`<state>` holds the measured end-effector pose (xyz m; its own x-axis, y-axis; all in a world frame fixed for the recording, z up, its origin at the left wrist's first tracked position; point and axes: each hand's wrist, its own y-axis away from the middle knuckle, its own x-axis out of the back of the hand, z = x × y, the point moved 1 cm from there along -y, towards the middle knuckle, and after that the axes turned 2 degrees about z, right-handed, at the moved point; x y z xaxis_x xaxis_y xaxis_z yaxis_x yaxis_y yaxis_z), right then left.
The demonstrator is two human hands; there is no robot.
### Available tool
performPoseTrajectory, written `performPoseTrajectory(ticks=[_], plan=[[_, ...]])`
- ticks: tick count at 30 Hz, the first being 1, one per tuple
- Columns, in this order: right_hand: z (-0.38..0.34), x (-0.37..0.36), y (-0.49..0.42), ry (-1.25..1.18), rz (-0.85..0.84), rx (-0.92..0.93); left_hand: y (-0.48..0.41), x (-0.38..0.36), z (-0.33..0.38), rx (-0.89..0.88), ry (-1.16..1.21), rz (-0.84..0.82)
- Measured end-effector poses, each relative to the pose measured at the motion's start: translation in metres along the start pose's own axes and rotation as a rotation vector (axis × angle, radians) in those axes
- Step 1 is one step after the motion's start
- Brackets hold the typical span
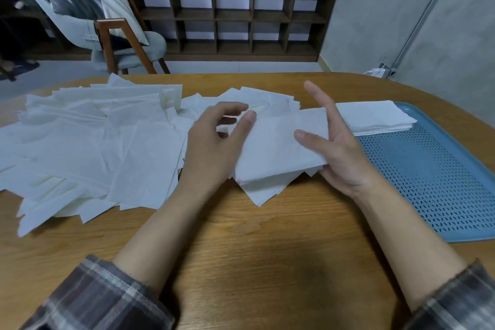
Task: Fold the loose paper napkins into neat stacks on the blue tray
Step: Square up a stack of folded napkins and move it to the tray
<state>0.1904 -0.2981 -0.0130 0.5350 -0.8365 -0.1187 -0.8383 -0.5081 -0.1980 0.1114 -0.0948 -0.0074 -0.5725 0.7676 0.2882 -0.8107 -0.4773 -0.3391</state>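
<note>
Two hands are up over the table (pixel 267 249) now, just left of the blue tray (pixel 428 169), with a folded napkin (pixel 278 153) stretched between them. The right hand (pixel 340 147) is nearest the tray's left edge, palm turned inward. Its thumb lies flat across the top of the napkin's tray-side end and clamps the paper against the palm, while the fingers stand almost straight, pointing away from the person. That is a real grip, thumb on top and hand beneath.

The left hand (pixel 211 147) is at the napkin's other end, farther from the tray. Its fingers are loosely curled and spread a little, and only the thumb tip touches the napkin's far upper edge. It looks relaxed, with nothing caught inside the curl.

The folded napkin sits above a few more sheets whose corner pokes out toward the person. On the tray itself, a neat stack (pixel 375 118) of folded napkins sits in the far left corner. Well to the left of the tray, beyond the left hand, loose napkins (pixel 93 136) sprawl in a wide, overlapping heap across the table.
</note>
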Motion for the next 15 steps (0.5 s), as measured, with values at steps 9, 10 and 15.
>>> performPoseTrajectory(ticks=[9, 10, 15], plan=[[0.001, -0.005, 0.000, 0.329, 0.088, 0.057, 0.007, -0.010, -0.009, 0.132, 0.141, -0.223], [0.000, -0.003, 0.000, 0.253, 0.053, 0.026, 0.005, -0.008, -0.010, 0.122, 0.129, -0.195], [0.002, 0.003, 0.000, 0.158, -0.072, -0.018, 0.003, -0.004, -0.008, 0.058, 0.108, -0.187]])
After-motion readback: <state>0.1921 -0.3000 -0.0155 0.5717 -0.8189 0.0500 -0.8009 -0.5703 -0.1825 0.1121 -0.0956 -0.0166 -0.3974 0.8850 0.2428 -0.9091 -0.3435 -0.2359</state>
